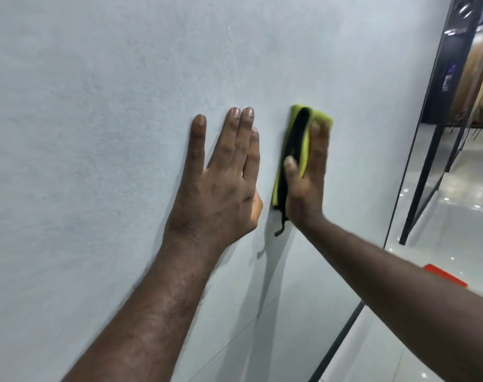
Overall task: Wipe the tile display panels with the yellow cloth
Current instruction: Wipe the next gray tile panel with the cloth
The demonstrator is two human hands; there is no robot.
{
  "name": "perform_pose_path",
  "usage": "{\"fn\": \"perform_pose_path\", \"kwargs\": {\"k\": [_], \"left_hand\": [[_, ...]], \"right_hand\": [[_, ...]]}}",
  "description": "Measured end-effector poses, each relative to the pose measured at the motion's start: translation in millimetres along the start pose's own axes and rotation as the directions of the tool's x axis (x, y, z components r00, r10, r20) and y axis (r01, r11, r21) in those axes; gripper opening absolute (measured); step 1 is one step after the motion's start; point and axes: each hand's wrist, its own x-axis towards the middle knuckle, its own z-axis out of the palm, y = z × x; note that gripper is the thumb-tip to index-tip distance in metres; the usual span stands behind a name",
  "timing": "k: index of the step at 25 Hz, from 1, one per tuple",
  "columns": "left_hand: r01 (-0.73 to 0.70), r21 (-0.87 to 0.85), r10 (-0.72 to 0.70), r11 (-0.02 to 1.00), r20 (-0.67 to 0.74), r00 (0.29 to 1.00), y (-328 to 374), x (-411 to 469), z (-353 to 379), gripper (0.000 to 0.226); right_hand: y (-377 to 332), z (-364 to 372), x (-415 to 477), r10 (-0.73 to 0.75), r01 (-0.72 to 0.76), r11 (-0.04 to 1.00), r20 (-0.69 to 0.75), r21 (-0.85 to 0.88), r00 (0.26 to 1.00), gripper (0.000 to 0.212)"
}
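Observation:
A large pale grey tile display panel [102, 111] fills most of the view, upright and close in front of me. My left hand [223, 177] lies flat on it with the fingers straight and pointing up. Just to its right, my right hand [308, 172] presses a folded yellow cloth [303, 144] with a black edge strip against the panel. The fingers are straight over the cloth and the thumb lies across its black strip. A loose black end of the cloth hangs below the palm.
The panel's dark frame edge [394, 205] runs down its right side. Beyond it stand black metal stand legs [428, 172] on a glossy pale floor [450, 232]. A red object [447, 275] lies on the floor behind my right forearm.

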Motion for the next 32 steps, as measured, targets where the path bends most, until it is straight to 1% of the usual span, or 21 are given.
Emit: {"fn": "perform_pose_path", "kwargs": {"k": [2,3,5,7,9,11,12,14,15,16,18,20,21,23,24,25,27,28,29,31,32], "left_hand": [[-0.002,0.028,0.002,1.0,0.002,1.0,-1,0,0,0.081],[-0.01,0.028,0.01,1.0,0.008,1.0,-1,1,0,0.08],[-0.021,0.019,0.021,1.0,0.018,1.0,0,1,-2,0.078],[-0.021,0.025,0.021,0.999,0.012,1.0,0,-1,2,0.076],[-0.023,0.026,0.022,0.999,0.032,0.999,0,-1,1,0.078],[-0.023,0.003,0.023,1.0,0.062,0.998,1,0,0,0.081],[-0.018,-0.009,0.018,1.0,0.072,0.997,1,0,0,0.082],[-0.009,0.001,0.008,1.0,0.084,0.996,1,-1,0,0.083],[-0.009,0.005,0.009,1.0,0.091,0.996,1,0,0,0.084],[-0.011,-0.005,0.011,1.0,0.107,0.994,1,-1,-2,0.086],[-0.015,-0.03,0.019,0.999,0.148,0.989,0,-5,-5,0.088],[-0.038,-0.059,0.048,0.998,0.173,0.984,-1,-14,-7,0.088],[-0.048,-0.061,0.058,0.997,0.181,0.982,-3,-23,-8,0.088],[-0.059,-0.045,0.067,0.997,0.195,0.978,-5,-38,-8,0.088],[-0.043,-0.042,0.051,0.998,0.205,0.977,0,-44,-7,0.089],[-0.018,-0.045,0.027,0.999,0.222,0.975,8,-50,-6,0.092],[-0.021,-0.043,0.033,0.999,0.281,0.959,30,-64,0,0.099],[-0.057,-0.046,0.069,0.997,0.315,0.947,42,-74,4,0.1],[-0.095,-0.041,0.103,0.995,0.337,0.936,52,-86,6,0.099],[-0.151,-0.003,0.143,0.988,0.353,0.925,63,-109,12,0.094],[-0.163,0.019,0.146,0.986,0.346,0.927,65,-116,16,0.092]], "right_hand": [[-9,-3,35,0.35,-0.334,0.932,-0.118,0.14,0.929,0.071],[-18,-2,43,0.34,-0.326,0.936,-0.104,0.13,0.935,0.072],[-21,-1,20,-0.049,0.049,0.999,0.022,0.014,0.999,0.069],[-4,-3,-23,-0.237,0.244,0.97,0.208,-0.011,0.949,0.07],[15,-6,-22,-0.033,0.031,0.999,0.104,0.017,0.994,0.07],[6,-2,3,0.308,-0.302,0.945,-0.024,0.126,0.951,0.071],[-6,1,4,0.288,-0.284,0.953,-0.028,0.11,0.957,0.07],[-9,4,-23,-0.119,0.117,0.992,0.061,0.035,0.991,0.068],[-4,4,-45,-0.256,0.254,0.967,0.148,0.029,0.955,0.067],[4,1,-60,-0.281,0.282,0.959,0.181,0.024,0.942,0.067],[14,2,-59,-0.02,0.018,0.999,0.04,0.036,0.999,0.066],[2,7,-37,0.347,-0.335,0.929,-0.058,0.159,0.936,0.065],[-6,8,-35,0.333,-0.321,0.934,-0.053,0.158,0.941,0.065],[-1,9,-66,-0.001,-0.005,0.997,0.073,0.078,0.997,0.067],[11,5,-88,-0.107,0.095,0.993,0.175,0.076,0.979,0.068],[27,1,-105,-0.096,0.082,0.994,0.203,0.074,0.975,0.068],[44,0,-109,0.328,-0.337,0.931,0.084,0.14,0.941,0.067],[42,0,-102,0.541,-0.535,0.816,0.038,0.22,0.84,0.068],[36,0,-98,0.567,-0.556,0.799,0.025,0.229,0.824,0.068],[37,-1,-124,0.23,-0.251,0.954,0.133,0.166,0.964,0.067],[47,-1,-148,0.107,-0.144,0.976,0.212,0.165,0.971,0.067]]}}
